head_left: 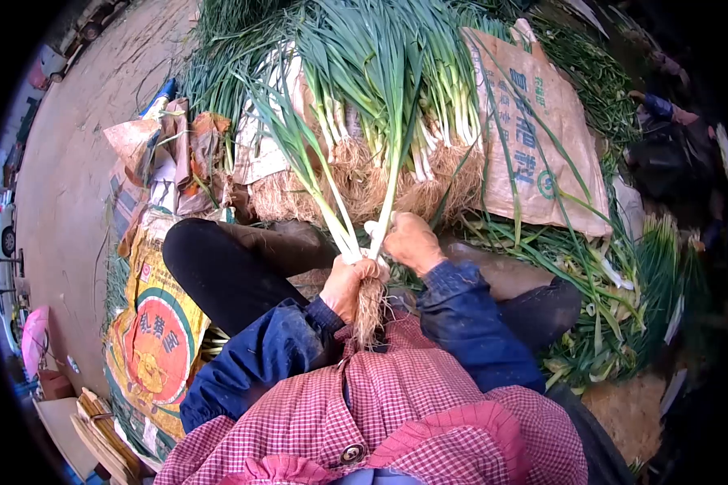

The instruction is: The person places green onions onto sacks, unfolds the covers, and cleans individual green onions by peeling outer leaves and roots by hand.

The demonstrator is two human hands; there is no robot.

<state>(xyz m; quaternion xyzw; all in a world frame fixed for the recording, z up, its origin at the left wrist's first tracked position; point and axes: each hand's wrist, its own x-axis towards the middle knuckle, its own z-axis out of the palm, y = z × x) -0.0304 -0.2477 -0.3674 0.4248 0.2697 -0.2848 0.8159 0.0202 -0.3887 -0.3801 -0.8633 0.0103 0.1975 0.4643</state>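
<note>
My left hand (352, 283) is closed round the white lower stems of a few green garlic stalks (319, 202), just above their stringy roots (370, 311). The roots hang toward my lap and the leaves fan out away from me. Beside it, slightly higher, my right hand (411, 241) has its fingers curled on the pale stem of one long green garlic stalk (390, 190), which leans to the right of the others. The right fingertips are partly hidden. Just beyond my hands lies a pile of green garlic (441, 105), its tangled brown roots (437, 182) facing me.
A printed woven sack (534, 137) lies right of the pile, and a yellow sack (158, 315) is at left. Loose leaves (598, 315) cover the ground at right, near a green bundle (657, 259). A pink umbrella (35, 339) and a parked vehicle (4, 234) stand far left.
</note>
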